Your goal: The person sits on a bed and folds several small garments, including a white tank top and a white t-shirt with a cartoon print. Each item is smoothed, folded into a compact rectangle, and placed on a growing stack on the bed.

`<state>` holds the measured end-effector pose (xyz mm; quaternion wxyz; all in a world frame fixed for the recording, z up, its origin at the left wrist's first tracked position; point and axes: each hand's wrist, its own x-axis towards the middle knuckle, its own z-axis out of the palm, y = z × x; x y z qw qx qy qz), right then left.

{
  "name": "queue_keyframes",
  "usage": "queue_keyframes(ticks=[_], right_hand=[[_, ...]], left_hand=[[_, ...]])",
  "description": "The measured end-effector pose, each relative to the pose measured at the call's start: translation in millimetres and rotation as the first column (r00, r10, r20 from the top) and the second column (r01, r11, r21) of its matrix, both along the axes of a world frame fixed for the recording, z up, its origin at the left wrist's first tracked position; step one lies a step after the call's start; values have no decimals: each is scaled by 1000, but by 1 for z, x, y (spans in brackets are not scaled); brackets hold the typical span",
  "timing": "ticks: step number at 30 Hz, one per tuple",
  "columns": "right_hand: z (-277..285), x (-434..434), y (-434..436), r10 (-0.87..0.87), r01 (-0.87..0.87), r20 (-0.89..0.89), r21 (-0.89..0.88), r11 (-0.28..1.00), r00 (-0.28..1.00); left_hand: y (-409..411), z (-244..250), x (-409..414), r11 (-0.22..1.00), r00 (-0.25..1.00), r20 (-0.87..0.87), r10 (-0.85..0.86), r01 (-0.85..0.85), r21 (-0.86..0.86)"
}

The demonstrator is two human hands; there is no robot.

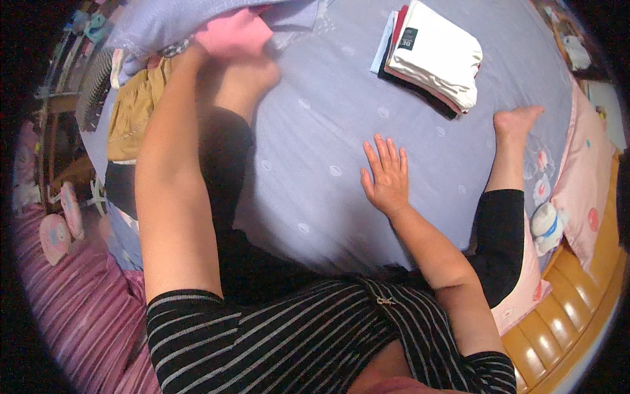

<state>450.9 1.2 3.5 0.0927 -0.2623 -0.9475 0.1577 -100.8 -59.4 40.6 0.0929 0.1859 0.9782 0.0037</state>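
Note:
My left arm stretches to the far left of the bed, where my left hand (195, 53) is at a pink cloth (236, 33). The fingers are hidden by the cloth and blurred, so their grip does not show. Beside that arm lies a folded tan garment (129, 111) with a gathered waist. My right hand (388, 180) rests palm down on the lavender bed sheet (315, 197), fingers apart and holding nothing. Beyond it sits a stack of folded clothes, with a white shirt (433, 54) on top and red, black, pink and light blue layers below.
Lavender fabric (162, 24) is heaped at the top left. My legs are spread to both sides on the bed. At the right are a pink pillow (585, 192), a small white plush toy (546, 226) and a glossy wooden headboard (556, 315). Slippers (55, 239) are at the left.

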Motion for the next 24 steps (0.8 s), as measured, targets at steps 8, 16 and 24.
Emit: queue_keyframes(ticks=[8,16,24], right_hand=[[1,3,-3,8,-7,-55,32,999,998],[-3,10,-3,8,-5,-69,37,999,998],[-20,32,-21,-15,-3,-100,-182,983,995]], left_hand=[[-3,111,42,206,936,299,-185,-260,943],[-45,56,231,497,526,771,-361,-591,636],[-96,20,381,561,285,888,-362,-694,451]])
